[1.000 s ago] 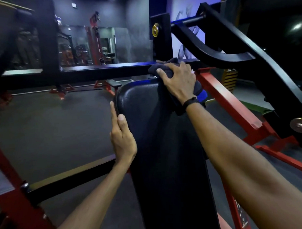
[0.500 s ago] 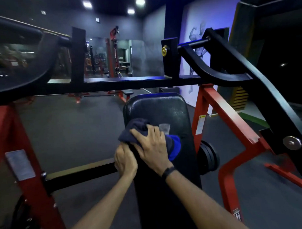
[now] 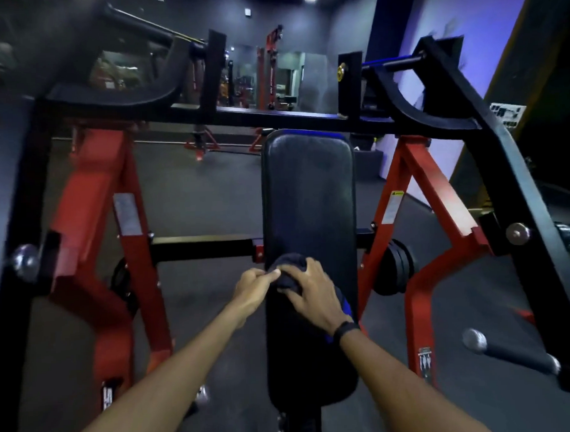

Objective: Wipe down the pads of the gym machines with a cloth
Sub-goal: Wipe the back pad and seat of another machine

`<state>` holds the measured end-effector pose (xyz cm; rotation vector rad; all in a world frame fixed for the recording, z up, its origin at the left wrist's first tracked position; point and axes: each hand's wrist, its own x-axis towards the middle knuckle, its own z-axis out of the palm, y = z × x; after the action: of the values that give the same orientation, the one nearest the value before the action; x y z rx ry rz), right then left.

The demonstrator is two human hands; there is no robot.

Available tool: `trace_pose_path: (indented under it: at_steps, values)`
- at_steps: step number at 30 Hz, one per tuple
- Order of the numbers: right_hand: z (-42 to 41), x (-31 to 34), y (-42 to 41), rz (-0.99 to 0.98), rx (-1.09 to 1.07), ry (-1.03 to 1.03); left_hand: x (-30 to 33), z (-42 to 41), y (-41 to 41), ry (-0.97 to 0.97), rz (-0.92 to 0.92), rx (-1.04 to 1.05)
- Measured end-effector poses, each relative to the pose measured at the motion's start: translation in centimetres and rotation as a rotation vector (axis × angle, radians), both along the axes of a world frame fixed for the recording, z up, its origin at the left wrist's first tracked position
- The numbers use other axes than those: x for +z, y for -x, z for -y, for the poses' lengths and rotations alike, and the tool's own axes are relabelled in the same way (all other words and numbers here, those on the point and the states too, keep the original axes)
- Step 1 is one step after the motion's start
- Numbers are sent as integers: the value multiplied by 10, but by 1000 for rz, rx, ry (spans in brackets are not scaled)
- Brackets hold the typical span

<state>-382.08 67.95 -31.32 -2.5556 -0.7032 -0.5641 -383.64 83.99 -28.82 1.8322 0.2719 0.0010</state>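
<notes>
since half a second ago the right hand (image 3: 307,294) has slid the dark cloth (image 3: 287,272) further down the black pad (image 3: 309,195), toward its lower half. its fingers lie spread on the cloth and press it flat, while the left hand (image 3: 252,289), just beside, pinches the cloth's edge. above the grip the pad looks already wiped, so i think only the part below remains.

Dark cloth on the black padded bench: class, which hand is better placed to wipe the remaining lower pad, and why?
Probably the right hand: it lies spread over the dark cloth on the black pad. The left hand only pinches the cloth's edge beside the pad.
</notes>
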Motion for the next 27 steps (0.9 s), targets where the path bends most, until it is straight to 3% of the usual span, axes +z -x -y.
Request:
trace_pose_path:
  at_steps: [4, 6, 12, 15, 17, 20, 23, 27]
  values:
    - [-1, 33, 43, 96, 36, -147, 29, 4, 43, 307, 111, -56]
    - [6, 46, 66, 71, 73, -188, 44, 0, 64, 316, 175, -113]
    - [54, 71, 102, -39, 30, -258, 64, -21, 96, -38, 337, -299]
    - [64, 82, 116, -276, 70, 9, 67, -14, 118, -141, 427, -445]
    - [65, 82, 128, -340, 115, 51, 64, -4, 130, -177, 452, -487]
    - [83, 76, 150, -368, 106, 42, 51, 10, 143, -285, 398, -494]
    - [111, 62, 173, -413, 59, 107, 26, 23, 160, -562, 293, -431]
    - [143, 34, 195, -487, 56, 118, -22, 52, 187, -547, 202, -347]
